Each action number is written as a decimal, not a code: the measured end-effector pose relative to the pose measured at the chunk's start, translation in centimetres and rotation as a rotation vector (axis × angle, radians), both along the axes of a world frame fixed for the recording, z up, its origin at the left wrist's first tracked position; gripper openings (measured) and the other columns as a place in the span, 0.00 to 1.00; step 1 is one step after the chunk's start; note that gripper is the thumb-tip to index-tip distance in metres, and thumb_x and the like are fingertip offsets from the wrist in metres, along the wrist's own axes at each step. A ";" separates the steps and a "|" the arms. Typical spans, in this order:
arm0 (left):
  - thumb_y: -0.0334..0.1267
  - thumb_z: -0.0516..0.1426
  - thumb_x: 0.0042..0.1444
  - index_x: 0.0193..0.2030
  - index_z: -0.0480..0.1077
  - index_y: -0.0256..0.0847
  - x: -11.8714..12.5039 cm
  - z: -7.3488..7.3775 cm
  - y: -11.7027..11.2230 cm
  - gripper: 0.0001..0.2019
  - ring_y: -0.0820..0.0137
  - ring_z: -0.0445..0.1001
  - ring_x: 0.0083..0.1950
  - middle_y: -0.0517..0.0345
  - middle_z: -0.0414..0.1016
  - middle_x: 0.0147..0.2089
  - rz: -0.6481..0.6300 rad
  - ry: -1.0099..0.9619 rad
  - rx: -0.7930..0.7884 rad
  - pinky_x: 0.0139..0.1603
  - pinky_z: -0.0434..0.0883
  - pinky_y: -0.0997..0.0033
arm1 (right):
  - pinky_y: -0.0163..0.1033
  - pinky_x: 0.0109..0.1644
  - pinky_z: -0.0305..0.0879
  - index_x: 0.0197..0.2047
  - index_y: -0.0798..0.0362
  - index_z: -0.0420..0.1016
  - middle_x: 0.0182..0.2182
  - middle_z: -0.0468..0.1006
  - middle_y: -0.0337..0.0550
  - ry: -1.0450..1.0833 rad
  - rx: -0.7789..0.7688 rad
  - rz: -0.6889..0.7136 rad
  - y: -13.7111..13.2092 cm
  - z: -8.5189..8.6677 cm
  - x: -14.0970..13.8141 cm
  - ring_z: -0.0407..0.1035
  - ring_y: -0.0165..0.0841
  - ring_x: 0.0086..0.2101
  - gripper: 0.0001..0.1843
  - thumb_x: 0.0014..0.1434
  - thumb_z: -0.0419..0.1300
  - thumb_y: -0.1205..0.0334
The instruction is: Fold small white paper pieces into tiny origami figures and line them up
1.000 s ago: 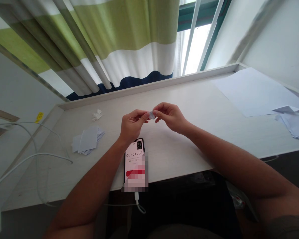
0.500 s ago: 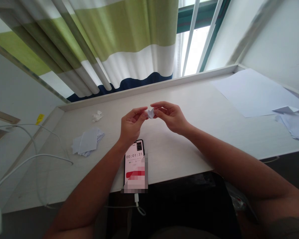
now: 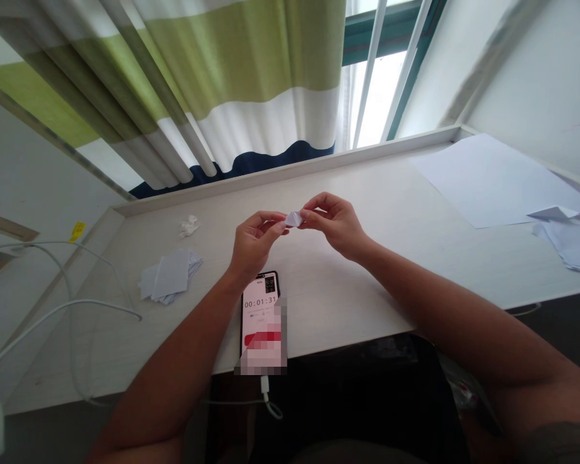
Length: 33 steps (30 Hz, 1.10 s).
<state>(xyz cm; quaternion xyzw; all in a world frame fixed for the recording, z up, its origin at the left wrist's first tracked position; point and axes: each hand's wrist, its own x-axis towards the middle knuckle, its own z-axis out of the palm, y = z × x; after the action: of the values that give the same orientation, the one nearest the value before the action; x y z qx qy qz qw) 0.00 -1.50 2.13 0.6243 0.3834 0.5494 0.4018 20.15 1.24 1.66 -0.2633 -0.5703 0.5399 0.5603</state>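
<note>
Currently: small folded paper [image 3: 294, 220] pinched at both ends.
Left of the fingers, paper slips [image 3: 171, 273]; left hand [image 3: 254, 241], fingertips clamped on one end; long axis crosswise between fingertips, peak seemingly pointing forward; right hand [image 3: 337, 225], fingertips clamped on the other.

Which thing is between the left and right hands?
In the head view, a small folded paper is between the left hand and the right hand, held by both.

We see the phone [image 3: 260, 300] part-blurred at six o'clock; curtain [image 3: 270, 55] cropped at eleven; fingers [image 3: 314, 219] hiding ends of folded paper [image 3: 294, 220].
</note>
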 end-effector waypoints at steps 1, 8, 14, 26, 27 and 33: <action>0.43 0.70 0.60 0.46 0.82 0.42 -0.1 -0.1 0.1 0.10 0.64 0.85 0.49 0.52 0.86 0.48 -0.025 0.036 0.014 0.54 0.83 0.59 | 0.51 0.50 0.85 0.37 0.50 0.76 0.36 0.81 0.39 0.000 -0.005 0.006 0.0 0.0 0.0 0.80 0.35 0.39 0.25 0.54 0.80 0.42; 0.47 0.72 0.60 0.46 0.83 0.44 -0.6 -0.8 0.5 0.13 0.62 0.85 0.51 0.51 0.87 0.49 -0.044 0.152 0.124 0.57 0.82 0.57 | 0.48 0.51 0.83 0.45 0.50 0.80 0.40 0.80 0.40 -0.070 0.052 0.119 0.2 -0.1 0.5 0.80 0.35 0.41 0.22 0.59 0.78 0.45; 0.47 0.73 0.59 0.42 0.85 0.43 -0.9 -0.3 0.4 0.12 0.62 0.86 0.51 0.50 0.87 0.49 -0.085 0.184 0.142 0.57 0.83 0.58 | 0.47 0.49 0.81 0.44 0.52 0.81 0.44 0.83 0.45 -0.279 0.202 0.180 0.4 0.3 1.8 0.80 0.37 0.42 0.17 0.62 0.75 0.49; 0.50 0.69 0.65 0.43 0.85 0.44 -2.3 -0.7 1.3 0.12 0.61 0.85 0.49 0.50 0.88 0.47 -0.120 0.413 0.184 0.51 0.82 0.61 | 0.46 0.47 0.77 0.39 0.50 0.83 0.40 0.85 0.46 -0.693 0.393 0.123 1.4 0.9 3.4 0.79 0.38 0.40 0.08 0.67 0.65 0.57; 0.50 0.68 0.65 0.44 0.85 0.44 -2.3 -0.6 1.3 0.12 0.61 0.85 0.49 0.50 0.88 0.47 -0.122 0.439 0.189 0.51 0.82 0.61 | 0.46 0.47 0.76 0.39 0.51 0.83 0.40 0.85 0.46 -0.709 0.405 0.120 1.4 0.9 3.4 0.79 0.38 0.40 0.08 0.68 0.65 0.57; 0.48 0.65 0.68 0.44 0.83 0.41 -2.3 -0.1 1.1 0.12 0.62 0.84 0.48 0.48 0.86 0.49 -0.102 0.540 0.253 0.47 0.82 0.62 | 0.46 0.47 0.77 0.43 0.51 0.83 0.41 0.86 0.47 -0.741 0.409 0.137 1.2 0.5 3.2 0.81 0.39 0.41 0.10 0.71 0.64 0.54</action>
<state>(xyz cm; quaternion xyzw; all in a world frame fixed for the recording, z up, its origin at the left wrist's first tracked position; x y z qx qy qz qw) -2.27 -0.43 2.00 0.8114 0.3732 0.3860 0.2311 23.33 2.41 2.19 -0.2847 -0.8445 0.3207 0.3210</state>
